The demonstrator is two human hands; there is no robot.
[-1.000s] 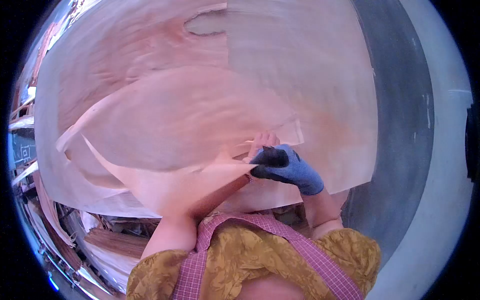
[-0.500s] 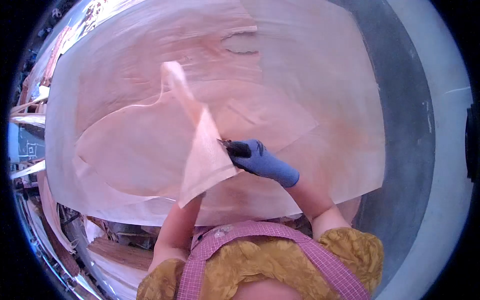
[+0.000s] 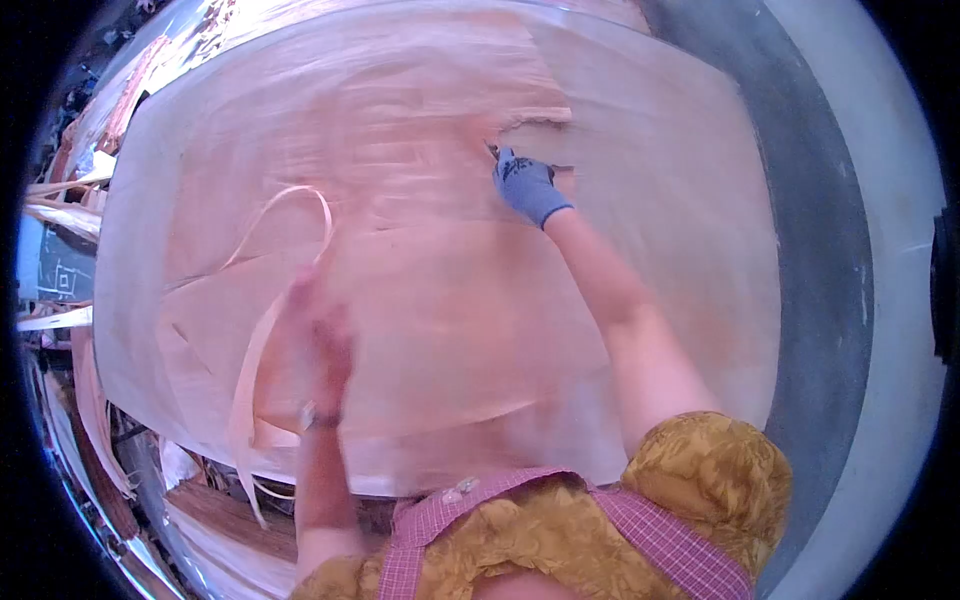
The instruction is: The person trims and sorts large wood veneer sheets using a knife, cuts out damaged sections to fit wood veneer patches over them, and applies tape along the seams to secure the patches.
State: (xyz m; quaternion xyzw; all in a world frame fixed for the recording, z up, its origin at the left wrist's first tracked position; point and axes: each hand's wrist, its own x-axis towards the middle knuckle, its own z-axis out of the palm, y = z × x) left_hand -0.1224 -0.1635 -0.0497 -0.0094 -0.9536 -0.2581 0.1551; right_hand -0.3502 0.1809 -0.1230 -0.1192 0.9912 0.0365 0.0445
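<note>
My right hand point(image 3: 525, 187), in a blue glove with a dark palm, closes around a small knife point(image 3: 492, 149). Its tip is at the ragged notch in a thin pinkish wood veneer sheet point(image 3: 390, 150). My bare left hand point(image 3: 325, 330) is smeared by motion over the lower left of the sheets. From its fingers a narrow, pale veneer strip point(image 3: 250, 375) loops upward and trails down past the near edge. Beneath both hands lies another veneer piece point(image 3: 470, 310), overlapping the upper sheet.
The stacked sheets rest on a wide pale sheet point(image 3: 680, 200). Scrap strips point(image 3: 90, 380) and rough wood pieces point(image 3: 235, 510) crowd the left and near sides. A dark grey band point(image 3: 820, 250) runs along the right, beside a lighter curved surface point(image 3: 900, 300).
My right hand has moved up and away from me with the knife to the notch. The pale piece lifted before the knife is no longer there; my left hand has swung left with a strip.
</note>
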